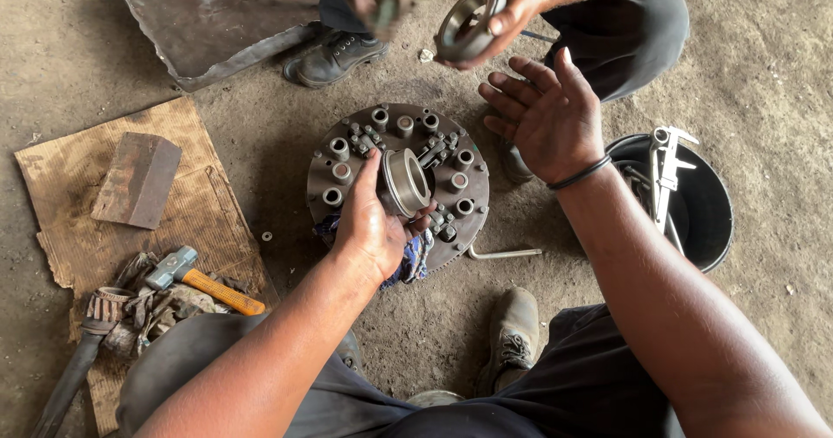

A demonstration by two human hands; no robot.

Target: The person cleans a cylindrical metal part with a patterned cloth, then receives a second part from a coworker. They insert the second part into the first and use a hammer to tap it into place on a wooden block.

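Inspection step, I judge: left hand point(373, 221) grips a steel ring point(406, 182) just above the clutch plate point(343, 186); right hand point(547, 117) hovers spread and empty. A co-worker's hand point(521, 8) holds a second ring point(468, 21). Next move calls for a steady, level seat.

Bare, dusty dirt floor point(764, 47) in soft daylight, with worn cardboard point(78, 230) and a dented metal sheet point(208, 21).

ring point(406, 181): smooth dull metal | plate point(347, 177): grimy metal | cardboard point(78, 186): rough, worn
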